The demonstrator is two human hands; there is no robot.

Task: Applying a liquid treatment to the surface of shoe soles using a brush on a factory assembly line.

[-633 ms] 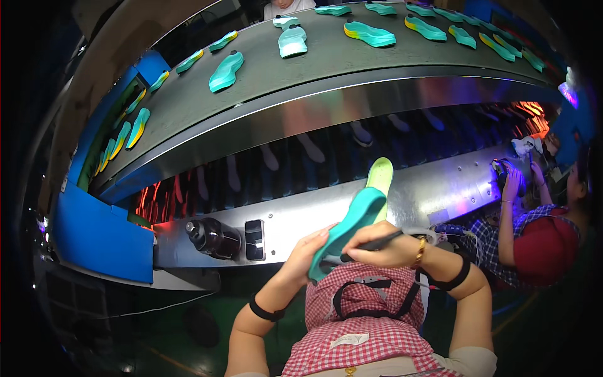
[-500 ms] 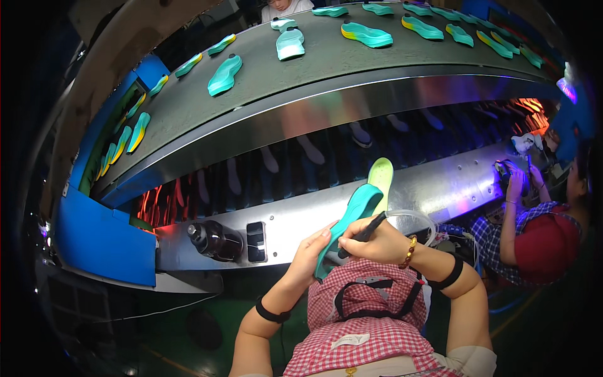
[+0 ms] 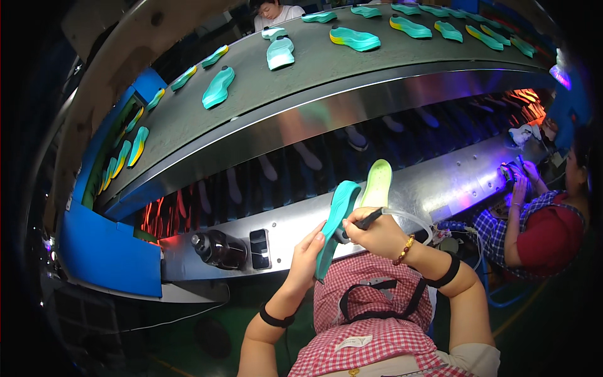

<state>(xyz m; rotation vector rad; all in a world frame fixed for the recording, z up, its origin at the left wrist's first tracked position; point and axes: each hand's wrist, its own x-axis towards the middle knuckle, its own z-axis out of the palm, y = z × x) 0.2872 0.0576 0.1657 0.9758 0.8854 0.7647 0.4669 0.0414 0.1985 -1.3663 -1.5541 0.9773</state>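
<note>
A teal shoe sole (image 3: 340, 207) stands on edge in my left hand (image 3: 306, 254), its long side toward my right hand. My left fingers are closed around its lower part. My right hand (image 3: 384, 237) grips a black pen-like tool (image 3: 369, 219) with a clear tube (image 3: 411, 218) running from its back end. The tool's tip is close to the sole's side; whether it touches I cannot tell. Behind the sole, a pale yellow-green sole (image 3: 379, 180) lies flat on the metal ledge (image 3: 295, 234).
A dark bottle (image 3: 218, 249) and a black phone (image 3: 259, 249) rest on the ledge at left. Beyond it runs a conveyor belt (image 3: 264, 88) bearing several teal soles (image 3: 218, 87), above a rack of dim shoe parts (image 3: 308, 157). A co-worker (image 3: 540, 232) sits at right; another person (image 3: 276, 14) is across.
The teal sole has turned more upright and moved slightly left in my left hand. My right hand has drawn its tool a little away from the sole's lower end. The whole view has shifted slightly.
</note>
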